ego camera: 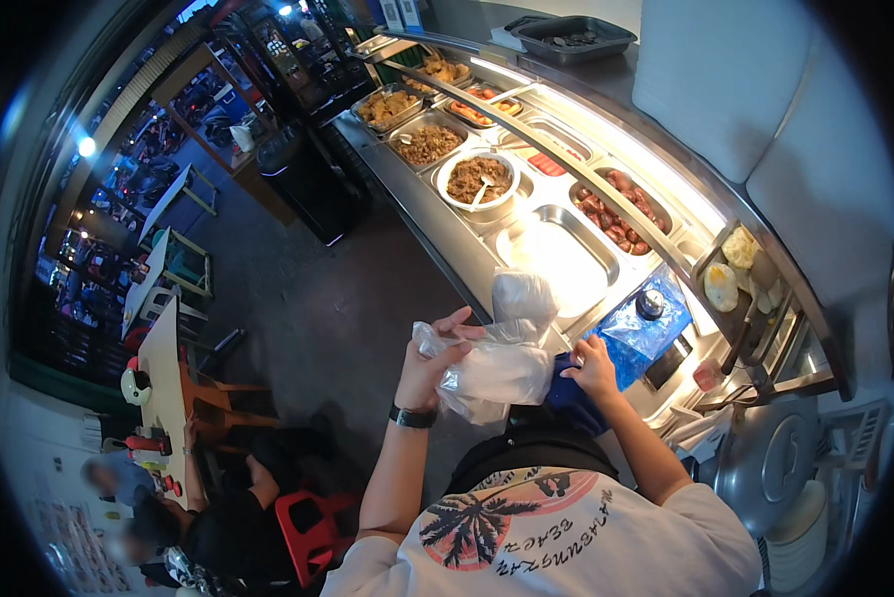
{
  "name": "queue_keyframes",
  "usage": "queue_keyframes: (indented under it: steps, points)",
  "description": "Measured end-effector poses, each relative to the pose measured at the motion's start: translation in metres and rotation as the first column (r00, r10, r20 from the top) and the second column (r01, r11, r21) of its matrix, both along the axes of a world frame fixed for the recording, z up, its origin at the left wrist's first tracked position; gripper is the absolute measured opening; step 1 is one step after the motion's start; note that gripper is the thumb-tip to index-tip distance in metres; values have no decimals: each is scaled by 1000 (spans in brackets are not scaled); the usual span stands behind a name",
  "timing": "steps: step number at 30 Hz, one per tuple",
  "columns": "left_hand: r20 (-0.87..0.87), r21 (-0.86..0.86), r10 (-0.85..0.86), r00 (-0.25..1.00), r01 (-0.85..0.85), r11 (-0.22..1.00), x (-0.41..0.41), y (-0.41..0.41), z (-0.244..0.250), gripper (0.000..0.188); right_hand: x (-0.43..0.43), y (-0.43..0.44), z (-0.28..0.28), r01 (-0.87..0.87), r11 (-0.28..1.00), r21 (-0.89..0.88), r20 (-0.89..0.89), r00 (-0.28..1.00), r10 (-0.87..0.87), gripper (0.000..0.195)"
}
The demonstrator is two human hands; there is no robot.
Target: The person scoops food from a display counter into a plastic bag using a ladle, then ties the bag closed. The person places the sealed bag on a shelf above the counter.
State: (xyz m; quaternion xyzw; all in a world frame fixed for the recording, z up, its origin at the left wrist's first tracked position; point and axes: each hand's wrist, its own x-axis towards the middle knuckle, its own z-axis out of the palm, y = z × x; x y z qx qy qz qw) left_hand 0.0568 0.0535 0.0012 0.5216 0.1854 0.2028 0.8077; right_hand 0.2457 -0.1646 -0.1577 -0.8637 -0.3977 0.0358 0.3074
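Observation:
My left hand (426, 366) grips the gathered neck of a clear plastic bag (495, 373) holding pale, wrapped contents. A second rounded, whitish plastic bundle (523, 302) sits just beyond it, at the edge of the lit counter. Close by on the right, my right hand (594, 373) has its fingers curled at a piece of dark blue plastic (570, 399), partly hidden by the hand and forearm. Past that hand lies a bright blue plastic pack (644, 328) with a dark, round-topped object (650, 304) on it.
Food trays fill the steam counter (447, 246), among them a bowl of minced meat (480, 180), sausages (626, 213) and fried eggs (721, 287). A metal rail (566, 160) crosses above. A large lidded pot (771, 463) stands at right. People sit by a table (165, 373) at left.

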Motion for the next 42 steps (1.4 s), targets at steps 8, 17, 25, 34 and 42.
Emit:
queue_keyframes:
  steps: [8, 17, 25, 34, 42]
  points:
    - [-82, 86, -26, 996, 33, 996, 11, -26, 12, 34, -34, 25, 139, -25, 799, 601, -584, 669, 460, 34]
    - [-100, 339, 183, 978, -140, 930, 29, -37, -2, 26, -50, 32, 147, -29, 833, 552, -501, 787, 360, 13]
    - [-237, 265, 59, 970, 6, 964, 36, -36, -16, 51, -20, 31, 138, 103, 578, 810, -582, 262, 770, 21]
    - [-83, -273, -74, 994, 49, 961, 56, -6, 0, 61, 32, 30, 146, -87, 704, 704, -519, 614, 595, 14]
    - [243, -604, 37, 969, 121, 788, 81, -8, -9, 43, 54, 54, 141, 496, 449, 743, -503, -28, 864, 43]
